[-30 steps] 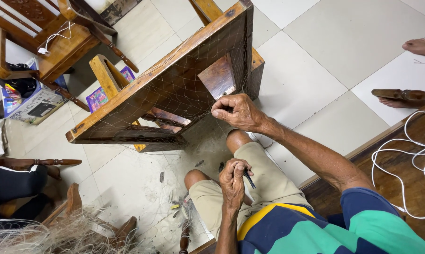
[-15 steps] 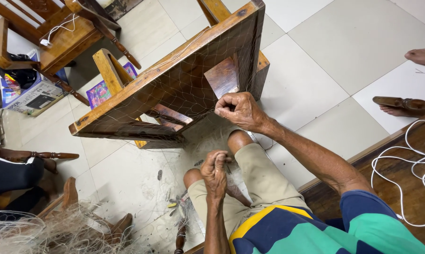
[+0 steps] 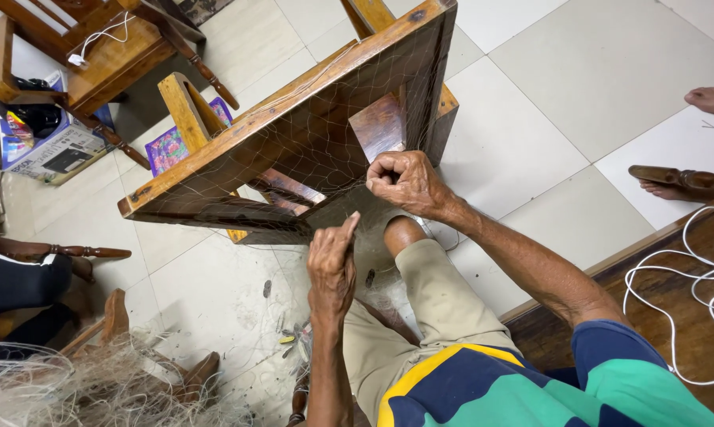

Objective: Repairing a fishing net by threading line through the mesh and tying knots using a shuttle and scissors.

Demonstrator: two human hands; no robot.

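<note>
Fingers of the right hand (image 3: pixel 404 182) are curled tight in a fist, gripping the thin net (image 3: pixel 293 158). Left hand (image 3: pixel 331 265) has its fingers pressed together, pinching the net's lower edge. That net is stretched over a tipped wooden chair (image 3: pixel 238 150), above the person's knee. Its long side slants from lower left up to upper right.

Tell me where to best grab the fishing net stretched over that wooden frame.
Probably the net edge nearest the knees, coming from below. It hangs free there off the tilted wooden frame, and both the left hand and right hand work there.
</note>
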